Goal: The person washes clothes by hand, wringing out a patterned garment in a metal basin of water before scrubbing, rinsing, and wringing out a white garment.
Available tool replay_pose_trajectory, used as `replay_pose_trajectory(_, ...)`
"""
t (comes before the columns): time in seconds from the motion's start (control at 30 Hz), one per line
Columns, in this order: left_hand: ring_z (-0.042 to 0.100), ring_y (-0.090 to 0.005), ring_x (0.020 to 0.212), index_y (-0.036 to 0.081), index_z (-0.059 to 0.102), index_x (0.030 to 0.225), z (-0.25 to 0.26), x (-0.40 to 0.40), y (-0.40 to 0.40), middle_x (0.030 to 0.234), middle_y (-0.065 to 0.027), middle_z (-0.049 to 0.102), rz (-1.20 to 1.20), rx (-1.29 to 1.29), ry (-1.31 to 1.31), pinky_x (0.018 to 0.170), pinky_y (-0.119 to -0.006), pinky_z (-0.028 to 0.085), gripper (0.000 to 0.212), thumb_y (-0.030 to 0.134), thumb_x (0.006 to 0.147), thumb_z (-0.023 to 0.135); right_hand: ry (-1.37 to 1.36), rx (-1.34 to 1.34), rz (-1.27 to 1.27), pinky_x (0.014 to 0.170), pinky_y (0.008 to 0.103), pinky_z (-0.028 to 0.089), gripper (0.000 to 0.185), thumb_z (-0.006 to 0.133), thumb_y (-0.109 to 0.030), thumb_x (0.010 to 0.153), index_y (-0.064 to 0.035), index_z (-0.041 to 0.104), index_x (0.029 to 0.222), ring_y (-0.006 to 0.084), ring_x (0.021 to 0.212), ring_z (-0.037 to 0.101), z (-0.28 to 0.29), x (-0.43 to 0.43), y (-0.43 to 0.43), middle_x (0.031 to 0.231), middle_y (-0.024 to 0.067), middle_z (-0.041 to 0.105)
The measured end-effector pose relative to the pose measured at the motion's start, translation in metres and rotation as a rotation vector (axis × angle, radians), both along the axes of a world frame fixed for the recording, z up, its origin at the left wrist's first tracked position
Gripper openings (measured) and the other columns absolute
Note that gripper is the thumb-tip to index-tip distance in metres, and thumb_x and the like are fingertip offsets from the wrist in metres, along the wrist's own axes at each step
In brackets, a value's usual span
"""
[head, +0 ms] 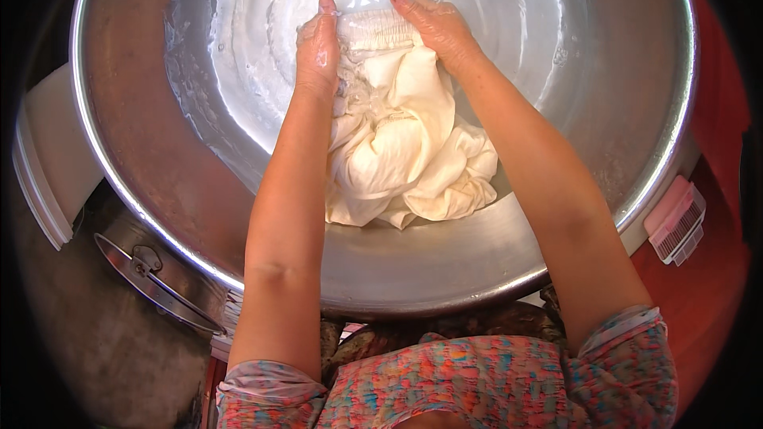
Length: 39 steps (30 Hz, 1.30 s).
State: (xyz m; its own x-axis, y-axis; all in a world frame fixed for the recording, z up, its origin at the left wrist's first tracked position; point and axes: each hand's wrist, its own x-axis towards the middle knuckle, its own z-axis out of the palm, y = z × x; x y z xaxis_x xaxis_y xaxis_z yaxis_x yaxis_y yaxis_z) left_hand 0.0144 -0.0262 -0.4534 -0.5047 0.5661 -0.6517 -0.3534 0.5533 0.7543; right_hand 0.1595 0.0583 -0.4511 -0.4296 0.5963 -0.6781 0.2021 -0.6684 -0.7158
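Observation:
A cream cloth garment (pixel 411 137) with a gathered elastic band lies bunched and wet in a large round metal basin (pixel 441 268). My left hand (pixel 320 44) grips one end of the band, thumb pointing away from me. At the band's other end, my right hand (pixel 438 27) holds on with its thumb on top. Between them the band is stretched out near the water (pixel 250 59). The fingers beneath the cloth are hidden. Below the band, folds of the garment spread towards the basin's near wall.
On the left stand a metal pail (pixel 134 265) with a wire handle and a white plastic container (pixel 59 137). A pink and white plastic item, possibly a brush (pixel 676 220), sits outside the basin's right rim. Red surface (pixel 691 304) shows at the right.

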Motion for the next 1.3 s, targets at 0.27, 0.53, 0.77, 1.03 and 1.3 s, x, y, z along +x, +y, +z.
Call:
replay_pose_trajectory(0.27,0.052,-0.0157,0.078,-0.007,0.061,0.096,-0.002,-0.004,-0.001,0.085,-0.007,0.061,0.005,-0.13,0.167,0.074,-0.029,0.043,0.055,0.048,0.087,0.055,-0.227,0.206,0.167,0.065,0.0274,0.047,0.044,0.067,-0.043,0.081,0.0003,0.066,0.09,0.0129,0.07,0.057,-0.003,-0.024,-0.001,0.083,0.0067,0.064)
replay_pose_trajectory(0.53,0.05,-0.0077,0.065,0.005,0.06,0.081,0.097,-0.017,-0.006,0.075,-0.0004,0.058,-0.005,0.348,-0.157,0.059,-0.024,0.042,0.04,0.043,0.091,0.053,0.516,-0.309,-0.066,0.07,0.0251,0.046,0.056,0.06,-0.052,0.082,0.0025,0.061,0.094,0.0116,0.078,0.058,0.083,-0.023,-0.01,0.087,0.0057,0.063)
replay_pose_trajectory(0.77,0.052,-0.0074,0.064,0.006,0.058,0.079,0.174,-0.002,-0.023,0.073,0.0005,0.057,-0.105,0.457,-0.281,0.059,-0.024,0.044,0.038,0.041,0.092,0.052,0.927,-0.362,0.087,0.064,0.0244,0.047,0.045,0.055,-0.049,0.087,-0.0056,0.06,0.079,0.0109,0.07,0.058,0.136,-0.013,-0.024,0.076,0.0022,0.061)
replay_pose_trajectory(1.03,0.057,-0.0114,0.077,0.0,0.062,0.09,0.26,0.041,-0.066,0.085,-0.0052,0.062,-0.013,0.379,-0.116,0.068,-0.027,0.046,0.042,0.041,0.091,0.054,0.841,-0.4,-0.293,0.065,0.0301,0.05,0.042,0.049,-0.049,0.09,-0.0089,0.058,0.079,0.0156,0.068,0.06,0.237,0.008,-0.089,0.075,0.004,0.061)
replay_pose_trajectory(1.3,0.055,-0.0138,0.099,-0.002,0.057,0.112,0.329,0.04,-0.134,0.107,-0.0065,0.061,-0.252,0.547,0.08,0.089,-0.031,0.04,0.067,0.059,0.089,0.042,0.85,0.128,0.069,0.059,0.0254,0.047,0.029,0.058,-0.033,0.09,-0.0052,0.059,0.08,0.0096,0.065,0.058,0.347,0.014,-0.117,0.073,0.0016,0.06)
